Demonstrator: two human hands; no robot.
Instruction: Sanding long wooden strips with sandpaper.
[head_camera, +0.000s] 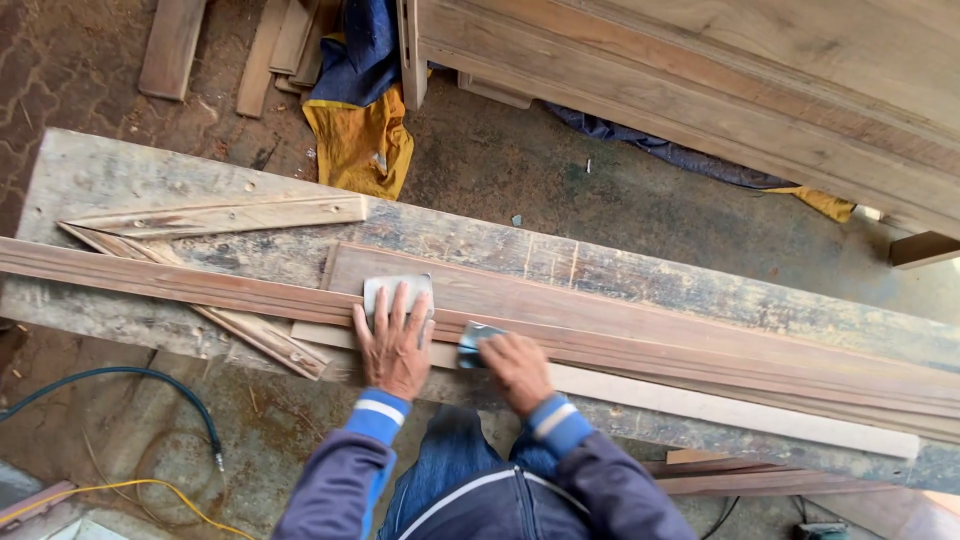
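Rough plank table (650, 275) stands on a dusty floor, carrying a long reddish moulding (700, 345). Left hand (392, 345) lies flat, fingers spread, on grey sandpaper (385, 288) on the moulding. Just right, the right hand (515, 368) grips a folded sandpaper piece (472, 340) against the moulding's near edge.

No packages, labels, signs or screens in view.

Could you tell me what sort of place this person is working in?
Most likely a carpentry workshop. A long moulded strip lies on a worn plank bench, the left hand presses a sanding sheet on it, and timber offcuts lie on the floor.
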